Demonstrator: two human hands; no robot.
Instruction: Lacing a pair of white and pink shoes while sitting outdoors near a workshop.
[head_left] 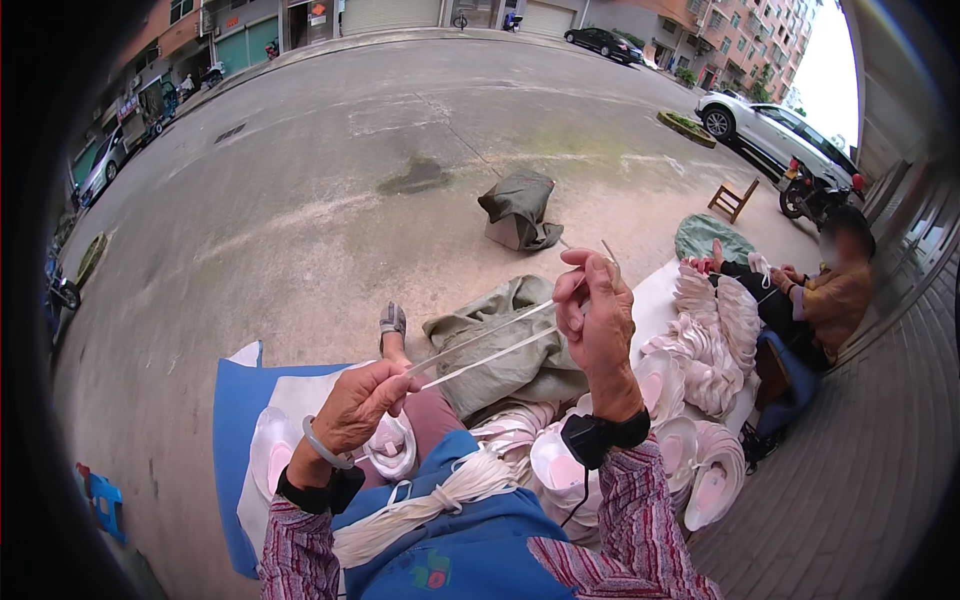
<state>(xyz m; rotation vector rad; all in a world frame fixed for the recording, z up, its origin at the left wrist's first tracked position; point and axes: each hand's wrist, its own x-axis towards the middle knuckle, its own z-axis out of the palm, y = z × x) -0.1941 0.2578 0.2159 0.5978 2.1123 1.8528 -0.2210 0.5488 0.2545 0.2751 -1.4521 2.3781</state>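
Note:
A white shoelace (pixel 490 355) runs doubled and taut between my two hands, over my lap. My left hand (pixel 368 402) is closed and pinches one end of the lace. Raised higher and to the right, my right hand (pixel 598 325) is closed round the other end, with a thin strand or tip sticking up past its fingers. A bundle of white laces (pixel 430 508) lies tied across the blue apron (pixel 480 560) on my lap. Beside my legs sit white shoe pieces with pink insoles (pixel 560 468), and one such piece (pixel 390 440) lies by my left wrist.
Stacks of pale shoe pieces (pixel 710 340) reach toward a seated person (pixel 840 290) at the right. Ahead are a grey-green cloth sack (pixel 515 350), a covered box (pixel 520 208) and a small wooden chair (pixel 733 200). A blue stool (pixel 105 505) stands far left. Parked vehicles line the street.

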